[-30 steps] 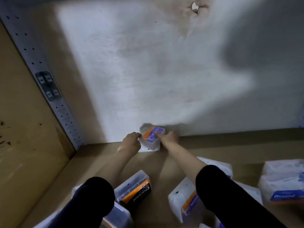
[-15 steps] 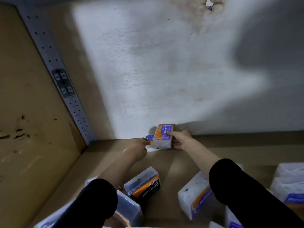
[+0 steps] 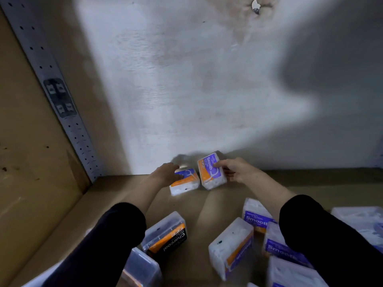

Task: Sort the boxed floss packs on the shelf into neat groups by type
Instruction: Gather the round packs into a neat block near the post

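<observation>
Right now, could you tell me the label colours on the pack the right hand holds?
Orange and purple on the Smooth pack, clearest in the head view.

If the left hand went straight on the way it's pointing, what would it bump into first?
The left hand is resting on the flat floss pack, so that comes first. Beyond it, the hand would probably meet the white back wall right behind, though depth is hard to judge.

Right hand (image 3: 236, 169) pinches tilted Smooth pack (image 3: 211, 174) (left hand (image 3: 165, 173) touches neighbouring pack (image 3: 186, 184)).
</observation>
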